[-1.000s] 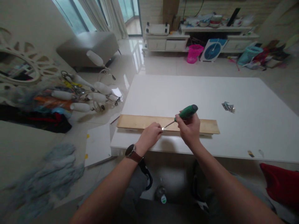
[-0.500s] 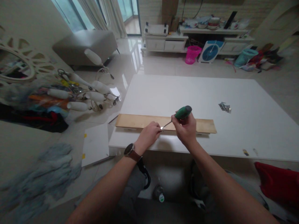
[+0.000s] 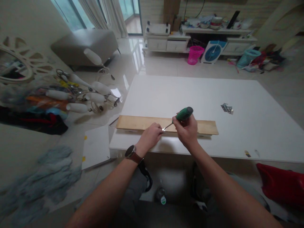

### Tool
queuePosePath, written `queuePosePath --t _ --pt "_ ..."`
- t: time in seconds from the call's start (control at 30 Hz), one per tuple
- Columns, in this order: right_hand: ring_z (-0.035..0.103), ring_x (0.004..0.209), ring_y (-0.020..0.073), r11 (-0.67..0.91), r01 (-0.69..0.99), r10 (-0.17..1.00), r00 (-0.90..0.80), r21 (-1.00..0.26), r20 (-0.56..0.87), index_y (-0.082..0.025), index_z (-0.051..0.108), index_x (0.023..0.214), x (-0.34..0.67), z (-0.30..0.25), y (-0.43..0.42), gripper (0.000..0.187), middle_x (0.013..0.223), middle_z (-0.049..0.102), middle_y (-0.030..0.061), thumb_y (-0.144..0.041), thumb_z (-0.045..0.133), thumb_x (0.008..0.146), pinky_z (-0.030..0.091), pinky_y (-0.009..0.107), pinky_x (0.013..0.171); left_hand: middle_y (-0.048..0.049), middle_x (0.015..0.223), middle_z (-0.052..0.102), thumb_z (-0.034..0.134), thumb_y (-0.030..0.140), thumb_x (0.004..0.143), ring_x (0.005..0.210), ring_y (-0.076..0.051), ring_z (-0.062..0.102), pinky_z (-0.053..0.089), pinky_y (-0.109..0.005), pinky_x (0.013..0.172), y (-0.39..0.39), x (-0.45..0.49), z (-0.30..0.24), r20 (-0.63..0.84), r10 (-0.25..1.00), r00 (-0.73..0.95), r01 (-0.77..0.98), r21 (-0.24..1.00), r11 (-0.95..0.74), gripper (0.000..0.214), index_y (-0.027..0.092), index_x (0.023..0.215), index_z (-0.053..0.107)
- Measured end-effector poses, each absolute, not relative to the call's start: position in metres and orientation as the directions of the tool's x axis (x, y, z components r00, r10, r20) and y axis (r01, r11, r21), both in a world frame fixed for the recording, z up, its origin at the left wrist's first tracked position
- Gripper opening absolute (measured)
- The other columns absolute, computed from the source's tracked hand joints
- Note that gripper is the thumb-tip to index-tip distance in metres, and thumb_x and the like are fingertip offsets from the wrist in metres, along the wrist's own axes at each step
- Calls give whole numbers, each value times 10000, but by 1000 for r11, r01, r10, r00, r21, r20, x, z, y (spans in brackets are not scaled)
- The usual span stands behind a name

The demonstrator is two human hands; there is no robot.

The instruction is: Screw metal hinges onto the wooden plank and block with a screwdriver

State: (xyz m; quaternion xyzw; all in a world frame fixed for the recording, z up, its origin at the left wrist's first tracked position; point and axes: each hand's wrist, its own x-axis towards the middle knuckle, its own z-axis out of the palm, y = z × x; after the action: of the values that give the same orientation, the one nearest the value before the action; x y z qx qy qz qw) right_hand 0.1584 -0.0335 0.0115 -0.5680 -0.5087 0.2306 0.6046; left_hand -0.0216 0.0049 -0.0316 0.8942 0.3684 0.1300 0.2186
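Note:
My right hand (image 3: 187, 128) is wrapped round a green screwdriver (image 3: 182, 114) with a dark butt end. Its shaft slants down to the left and meets a small shiny metal bracket (image 3: 163, 129) at the near edge of a wooden board (image 3: 137, 123). With its fingers pinched, my left hand (image 3: 152, 134) holds that bracket against the board. A screw under the tip is too small to make out. The board lies lengthwise near the front edge of a white tabletop (image 3: 190, 95).
Several metal brackets (image 3: 227, 108) lie in a pile at the right. Small bits (image 3: 247, 153) rest near the front edge. A white panel (image 3: 96, 147) leans at the left, a lamp with several shades (image 3: 95, 88) stands beyond it, and a red stool (image 3: 280, 180) is at the lower right.
The whole view has shifted slightly. Both hands keep their places on the board, with the screwdriver still at the bracket.

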Motion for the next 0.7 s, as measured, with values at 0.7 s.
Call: queuePosePath --t 0.7 --pt "693 733 149 265 206 934 189 -942 304 -267 630 1175 161 17 -34 252 1060 773 41 -345 662 938 576 304 610 -99 1055 727 582 30 930 1101 -240 629 548 -374 992 6 -22 -36 83 714 696 598 483 -640 286 166 1030 813"
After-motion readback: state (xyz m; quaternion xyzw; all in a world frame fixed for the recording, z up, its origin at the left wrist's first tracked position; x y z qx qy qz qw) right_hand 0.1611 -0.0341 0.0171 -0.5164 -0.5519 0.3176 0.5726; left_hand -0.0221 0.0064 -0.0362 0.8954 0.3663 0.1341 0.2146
